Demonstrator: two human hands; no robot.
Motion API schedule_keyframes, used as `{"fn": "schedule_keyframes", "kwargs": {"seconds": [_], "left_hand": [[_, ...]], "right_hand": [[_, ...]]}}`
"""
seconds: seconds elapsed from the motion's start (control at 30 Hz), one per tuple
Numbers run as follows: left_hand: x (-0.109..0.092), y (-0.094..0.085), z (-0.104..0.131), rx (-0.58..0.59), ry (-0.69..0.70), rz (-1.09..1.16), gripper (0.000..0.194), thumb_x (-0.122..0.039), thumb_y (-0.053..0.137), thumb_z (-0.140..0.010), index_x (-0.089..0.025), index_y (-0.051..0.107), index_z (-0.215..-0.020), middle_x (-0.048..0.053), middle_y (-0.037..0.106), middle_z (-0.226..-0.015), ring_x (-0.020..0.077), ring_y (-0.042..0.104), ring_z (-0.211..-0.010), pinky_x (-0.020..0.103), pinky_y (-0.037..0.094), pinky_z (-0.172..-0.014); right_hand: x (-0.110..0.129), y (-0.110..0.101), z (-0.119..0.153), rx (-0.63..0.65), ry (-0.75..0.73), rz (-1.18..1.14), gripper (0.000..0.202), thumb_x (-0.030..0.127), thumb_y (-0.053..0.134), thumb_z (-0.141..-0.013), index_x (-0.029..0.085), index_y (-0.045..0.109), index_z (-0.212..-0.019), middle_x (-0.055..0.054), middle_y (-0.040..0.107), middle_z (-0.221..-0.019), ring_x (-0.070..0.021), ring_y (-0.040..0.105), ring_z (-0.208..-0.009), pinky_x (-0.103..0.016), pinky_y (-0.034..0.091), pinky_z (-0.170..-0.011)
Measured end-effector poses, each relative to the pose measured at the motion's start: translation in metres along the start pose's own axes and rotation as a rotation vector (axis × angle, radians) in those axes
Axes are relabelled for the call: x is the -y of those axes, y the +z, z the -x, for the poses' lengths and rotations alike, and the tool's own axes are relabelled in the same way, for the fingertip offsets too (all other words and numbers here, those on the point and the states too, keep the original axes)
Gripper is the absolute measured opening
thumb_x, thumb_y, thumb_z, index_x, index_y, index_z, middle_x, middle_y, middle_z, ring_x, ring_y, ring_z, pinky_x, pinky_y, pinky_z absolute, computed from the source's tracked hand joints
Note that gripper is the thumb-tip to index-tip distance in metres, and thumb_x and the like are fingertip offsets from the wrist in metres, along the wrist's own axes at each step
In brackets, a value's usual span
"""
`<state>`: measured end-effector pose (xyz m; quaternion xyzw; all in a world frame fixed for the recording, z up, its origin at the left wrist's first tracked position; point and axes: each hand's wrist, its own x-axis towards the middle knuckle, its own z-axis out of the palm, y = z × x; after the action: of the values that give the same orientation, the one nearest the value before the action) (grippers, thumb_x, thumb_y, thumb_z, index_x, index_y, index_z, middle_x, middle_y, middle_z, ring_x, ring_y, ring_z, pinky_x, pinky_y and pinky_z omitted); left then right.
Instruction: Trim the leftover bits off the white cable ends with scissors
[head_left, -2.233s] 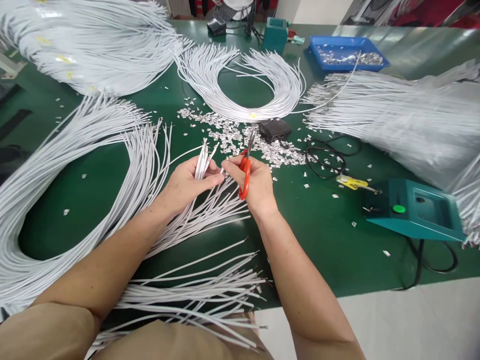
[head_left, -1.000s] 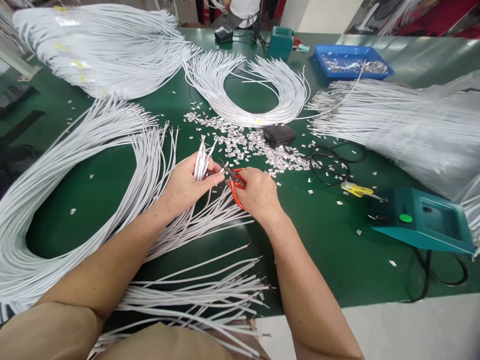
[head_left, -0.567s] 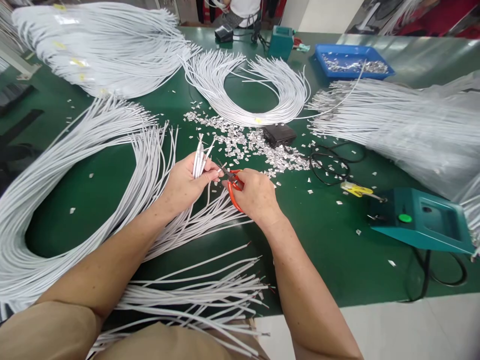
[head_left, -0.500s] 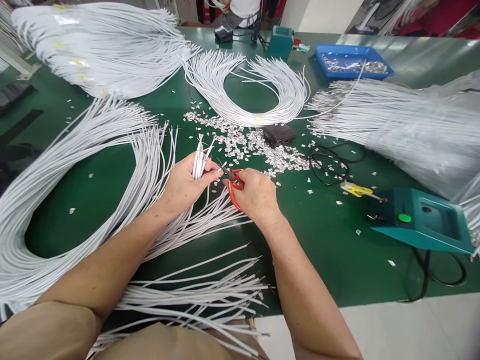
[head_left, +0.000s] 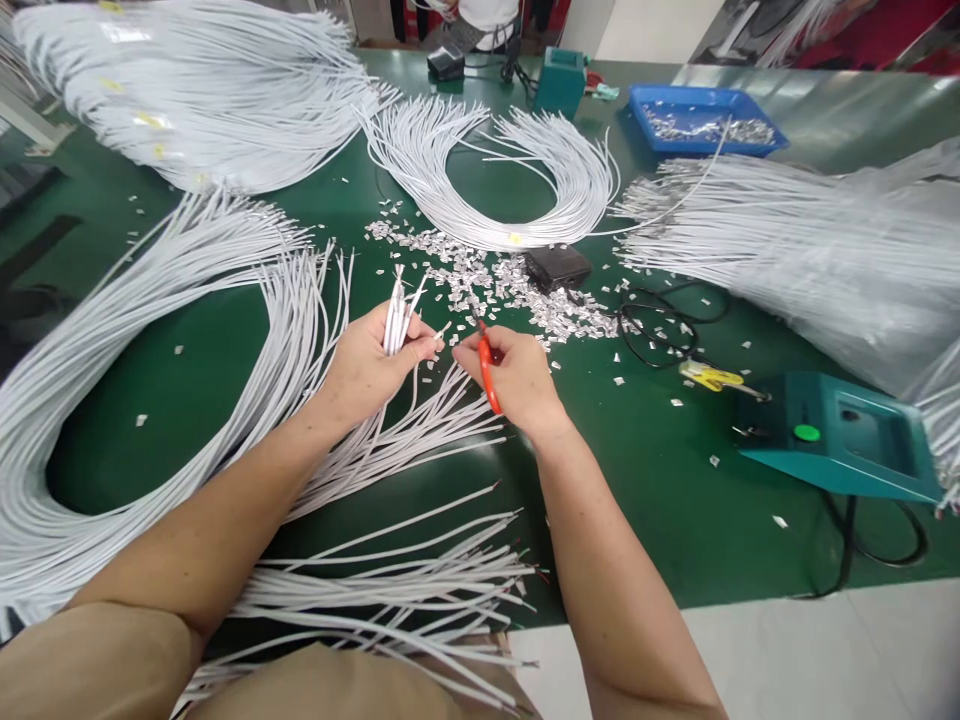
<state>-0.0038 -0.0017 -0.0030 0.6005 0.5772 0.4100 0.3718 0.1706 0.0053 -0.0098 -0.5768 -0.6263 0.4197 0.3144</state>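
Observation:
My left hand (head_left: 373, 362) is closed round several white cables (head_left: 395, 320) whose ends stick up above the fingers. Between its thumb and forefinger one cable end (head_left: 443, 331) points right. My right hand (head_left: 517, 380) grips pliers with red handles (head_left: 489, 370); their dark jaws point up and away, apart from the cable end. Just beyond both hands lies a spread of small silvery metal pieces (head_left: 480, 275). More loose cable ends (head_left: 442, 425) fan out on the green table below the hands.
Coiled white cable bundles (head_left: 247, 420) lie left, with others at the back and right. A black block (head_left: 557, 268) sits among the metal pieces. At right stands a teal device (head_left: 832, 435) with a yellow clip (head_left: 711, 377). A blue tray (head_left: 709, 150) is at the back; beyond it, a person.
The pliers have come away from the cable end in my left hand and turned more upright, moving slightly right. My left hand stays nearly in place.

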Motion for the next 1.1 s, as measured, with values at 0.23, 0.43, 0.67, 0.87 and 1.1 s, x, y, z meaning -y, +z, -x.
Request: {"fn": "schedule_keyframes", "kwargs": {"seconds": [0.23, 0.43, 0.67, 0.87, 1.1], "left_hand": [[-0.004, 0.004, 0.004, -0.037, 0.079, -0.142, 0.013, -0.026, 0.07, -0.075, -0.019, 0.06, -0.077, 0.0, 0.068, -0.081, 0.0163, 0.062, -0.075, 0.029, 0.049, -0.073], [-0.004, 0.005, 0.005, -0.015, 0.057, -0.074, 0.014, -0.026, 0.071, -0.074, -0.02, 0.059, -0.079, 0.0, 0.07, -0.084, 0.0164, 0.063, -0.076, 0.031, 0.05, -0.075], [0.004, 0.004, -0.001, 0.179, -0.134, 0.357, 0.024, -0.029, 0.07, -0.075, -0.021, 0.047, -0.075, 0.001, 0.068, -0.077, 0.0152, 0.065, -0.069, 0.029, 0.051, -0.065], [0.003, 0.001, -0.003, 0.359, -0.256, 0.5, 0.033, -0.029, 0.07, -0.077, -0.021, 0.038, -0.072, -0.001, 0.065, -0.072, 0.0111, 0.059, -0.06, 0.024, 0.04, -0.053], [0.003, 0.001, -0.002, 0.213, -0.236, 0.391, 0.029, -0.03, 0.078, -0.072, -0.019, 0.051, -0.075, 0.002, 0.069, -0.077, 0.0161, 0.067, -0.073, 0.027, 0.05, -0.065]], "right_hand": [[0.004, 0.014, -0.001, -0.116, 0.055, -0.622, 0.016, 0.03, 0.075, -0.066, 0.017, 0.073, -0.076, 0.0, 0.069, -0.076, -0.0127, 0.06, -0.072, -0.028, 0.046, -0.074], [0.002, 0.019, -0.003, -0.107, 0.124, -0.78, 0.011, 0.026, 0.073, -0.062, 0.018, 0.069, -0.067, 0.003, 0.06, -0.063, -0.0093, 0.049, -0.058, -0.025, 0.042, -0.061], [0.002, 0.031, -0.006, -0.036, 0.158, -0.865, 0.012, 0.027, 0.067, -0.06, 0.019, 0.059, -0.06, 0.003, 0.055, -0.057, -0.0098, 0.045, -0.056, -0.025, 0.039, -0.056], [0.002, 0.02, -0.005, -0.241, 0.132, -0.585, 0.025, 0.042, 0.07, -0.068, 0.018, 0.063, -0.066, 0.003, 0.056, -0.06, -0.0119, 0.052, -0.063, -0.027, 0.043, -0.065], [0.007, 0.009, -0.001, -0.101, -0.04, -0.584, 0.03, 0.047, 0.073, -0.07, 0.019, 0.067, -0.067, 0.0, 0.063, -0.068, -0.0144, 0.06, -0.073, -0.03, 0.048, -0.076]]}}
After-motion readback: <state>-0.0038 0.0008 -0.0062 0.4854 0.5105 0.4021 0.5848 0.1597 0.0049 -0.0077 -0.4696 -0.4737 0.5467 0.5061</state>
